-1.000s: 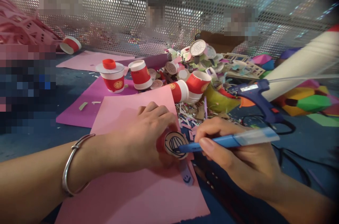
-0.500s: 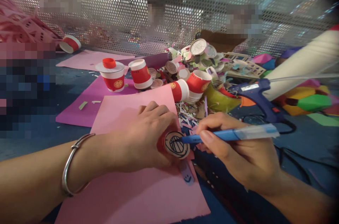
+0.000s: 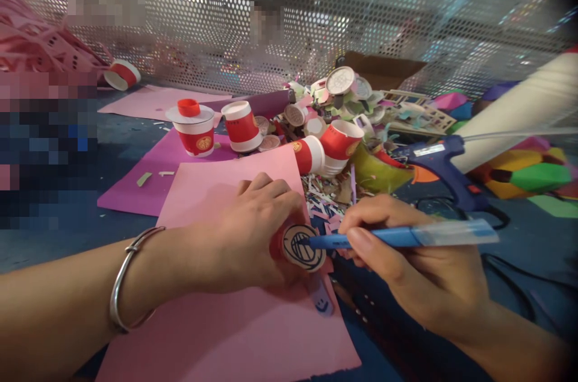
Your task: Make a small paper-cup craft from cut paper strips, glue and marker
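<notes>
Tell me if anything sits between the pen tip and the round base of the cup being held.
Nothing visible does. The left hand holds the red cup on its side, and the blue pen in the right hand already has its tip on the cup's round base.

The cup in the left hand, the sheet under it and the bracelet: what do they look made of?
Cup: seemingly paper, red wall, a tan base disc that takes pen lines, matte. Pink sheet: likely craft paper, flat, matte, clean cut edges. Bracelet: probably metal, silvery, with bright glints. The left hand grips the cup; the right hand holds a blue pen, plastic by its gloss.
</notes>
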Demonstrator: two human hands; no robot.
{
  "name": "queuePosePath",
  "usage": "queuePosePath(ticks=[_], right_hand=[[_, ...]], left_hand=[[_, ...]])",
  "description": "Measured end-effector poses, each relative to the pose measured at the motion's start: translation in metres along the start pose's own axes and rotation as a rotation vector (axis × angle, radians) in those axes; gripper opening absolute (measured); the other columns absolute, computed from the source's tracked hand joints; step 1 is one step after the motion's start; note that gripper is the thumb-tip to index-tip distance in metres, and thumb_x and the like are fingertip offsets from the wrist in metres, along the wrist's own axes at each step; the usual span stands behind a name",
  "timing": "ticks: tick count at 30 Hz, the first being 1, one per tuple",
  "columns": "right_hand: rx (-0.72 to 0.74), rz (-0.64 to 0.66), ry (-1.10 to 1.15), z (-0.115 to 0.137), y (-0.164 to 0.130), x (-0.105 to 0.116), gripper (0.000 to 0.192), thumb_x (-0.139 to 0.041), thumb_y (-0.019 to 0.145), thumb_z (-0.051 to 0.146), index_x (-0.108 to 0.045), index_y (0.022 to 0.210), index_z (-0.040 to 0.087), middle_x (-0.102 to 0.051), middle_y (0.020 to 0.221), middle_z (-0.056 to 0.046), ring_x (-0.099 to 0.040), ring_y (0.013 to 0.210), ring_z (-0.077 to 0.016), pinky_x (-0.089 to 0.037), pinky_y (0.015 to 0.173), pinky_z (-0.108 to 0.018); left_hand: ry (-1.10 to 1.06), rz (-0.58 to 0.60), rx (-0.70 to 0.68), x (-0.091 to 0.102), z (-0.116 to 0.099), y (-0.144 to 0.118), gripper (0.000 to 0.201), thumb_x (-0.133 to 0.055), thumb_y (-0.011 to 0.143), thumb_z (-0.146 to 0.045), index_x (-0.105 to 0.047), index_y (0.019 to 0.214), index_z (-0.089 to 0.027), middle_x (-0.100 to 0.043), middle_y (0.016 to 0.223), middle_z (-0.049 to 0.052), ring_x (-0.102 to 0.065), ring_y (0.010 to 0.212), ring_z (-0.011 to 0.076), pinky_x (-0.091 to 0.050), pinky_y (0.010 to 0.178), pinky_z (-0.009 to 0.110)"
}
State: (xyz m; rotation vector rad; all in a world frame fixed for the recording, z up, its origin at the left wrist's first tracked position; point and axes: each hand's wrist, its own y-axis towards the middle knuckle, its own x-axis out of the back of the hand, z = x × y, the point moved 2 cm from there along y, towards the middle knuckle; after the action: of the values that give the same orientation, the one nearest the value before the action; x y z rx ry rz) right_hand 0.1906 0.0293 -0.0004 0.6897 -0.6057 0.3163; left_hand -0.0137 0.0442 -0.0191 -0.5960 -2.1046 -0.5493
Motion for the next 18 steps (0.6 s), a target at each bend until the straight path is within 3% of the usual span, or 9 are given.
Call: queuePosePath(ticks=[12,18], right_hand=[[0.048,0.070,-0.006,0.0022,0.0025,-0.0003,0.015,-0.055,0.096,0.014,-0.062,0.089,0.024,-0.064,0.075,0.003,-0.060,0.060,-0.0109,-0.048,0.056,-0.024],[0.000,0.043,-0.015,-0.0057,-0.0002,0.0058,0.015,-0.055,0.098,0.016,-0.062,0.088,0.024,-0.060,0.069,0.004,-0.054,0.053,-0.0082,-0.043,0.050,-0.022]], left_hand=[[0.005,0.052,0.021,0.0054,-0.0045,0.0015,0.038,-0.078,0.072,-0.048,-0.061,0.092,-0.021,-0.063,0.102,0.006,-0.049,0.097,0.0281,-0.042,0.087,0.046],[-0.007,0.082,0.058,0.0060,-0.0035,0.0012,0.049,-0.082,0.067,-0.058,-0.062,0.094,-0.023,-0.062,0.105,0.005,-0.049,0.101,0.0286,-0.042,0.086,0.044]])
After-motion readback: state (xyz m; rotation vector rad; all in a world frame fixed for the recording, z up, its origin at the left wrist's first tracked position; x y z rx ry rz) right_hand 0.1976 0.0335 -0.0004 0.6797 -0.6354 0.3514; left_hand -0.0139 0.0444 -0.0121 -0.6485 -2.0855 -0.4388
